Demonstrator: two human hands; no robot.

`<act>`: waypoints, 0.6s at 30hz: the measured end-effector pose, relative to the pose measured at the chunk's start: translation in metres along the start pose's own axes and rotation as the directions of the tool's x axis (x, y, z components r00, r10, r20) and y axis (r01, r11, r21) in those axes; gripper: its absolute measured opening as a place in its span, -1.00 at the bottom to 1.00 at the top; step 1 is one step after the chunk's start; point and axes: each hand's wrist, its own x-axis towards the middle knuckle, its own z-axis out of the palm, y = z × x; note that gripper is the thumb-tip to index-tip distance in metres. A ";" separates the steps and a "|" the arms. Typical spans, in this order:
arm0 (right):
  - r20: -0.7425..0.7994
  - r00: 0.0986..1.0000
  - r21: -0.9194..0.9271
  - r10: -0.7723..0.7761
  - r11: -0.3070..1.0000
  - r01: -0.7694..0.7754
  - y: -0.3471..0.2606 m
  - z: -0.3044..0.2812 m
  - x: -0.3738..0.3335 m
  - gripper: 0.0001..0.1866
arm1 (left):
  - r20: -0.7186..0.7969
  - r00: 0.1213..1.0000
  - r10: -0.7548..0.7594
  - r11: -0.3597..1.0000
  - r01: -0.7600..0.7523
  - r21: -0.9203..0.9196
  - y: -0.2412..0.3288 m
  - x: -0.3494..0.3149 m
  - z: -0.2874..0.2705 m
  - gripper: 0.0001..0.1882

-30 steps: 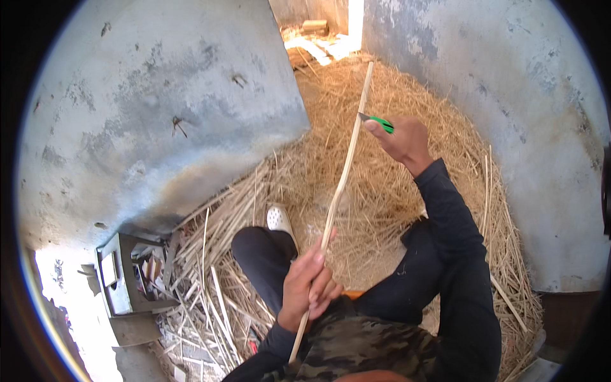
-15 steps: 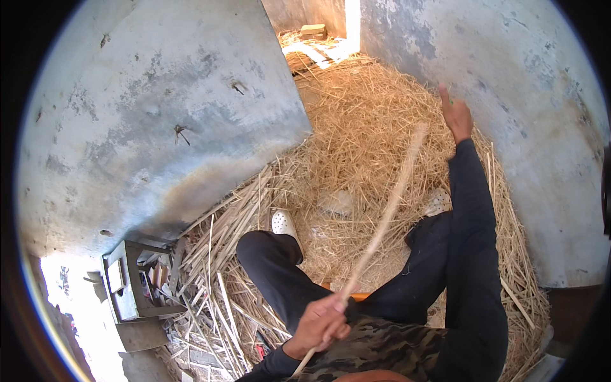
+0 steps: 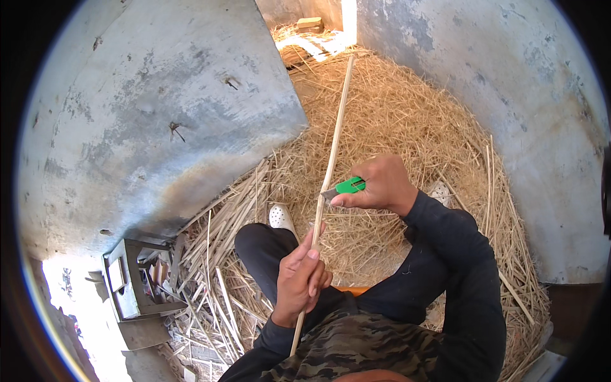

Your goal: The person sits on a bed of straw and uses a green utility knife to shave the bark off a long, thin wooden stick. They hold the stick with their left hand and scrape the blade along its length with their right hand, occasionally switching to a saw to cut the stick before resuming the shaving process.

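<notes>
A long, pale wooden stick (image 3: 337,134) slants up and away from my lap, its far end over the shavings. Near its lower part my left hand (image 3: 300,280) is closed around it, with the stick's butt end showing below the fist. My right hand (image 3: 385,184) grips a green utility knife (image 3: 351,185), thumb along its underside. The knife's blade meets the stick's right side, a little above my left hand. How deep the blade sits in the wood I cannot tell.
Straw-like shavings (image 3: 394,114) cover the floor ahead. Split strips (image 3: 219,254) lie heaped at my left, beside a small wooden frame (image 3: 143,280). Worn grey walls (image 3: 159,108) stand left and right. A brick-like block (image 3: 310,24) lies at the far opening. White clogs (image 3: 280,218) are on my feet.
My right hand has come down and inward from the far right, bringing the knife to the stick. My left hand has risen slightly, and the stick now leans less to the right.
</notes>
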 end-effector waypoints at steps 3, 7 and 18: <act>-0.017 0.999 -0.048 0.035 0.998 -0.036 0.015 0.008 0.004 -0.22 | 0.010 1.000 -0.013 1.000 0.013 0.012 -0.001 -0.003 0.003 -0.48; 0.045 0.897 -0.139 0.440 0.892 -0.430 0.067 -0.020 0.030 -0.25 | 0.045 0.996 -0.074 0.996 0.076 -0.040 -0.008 -0.014 0.010 -0.51; 0.020 0.973 -0.056 0.228 0.972 -0.227 0.041 0.007 0.018 -0.20 | 0.051 0.999 0.000 1.000 0.000 0.003 -0.009 -0.021 0.001 -0.53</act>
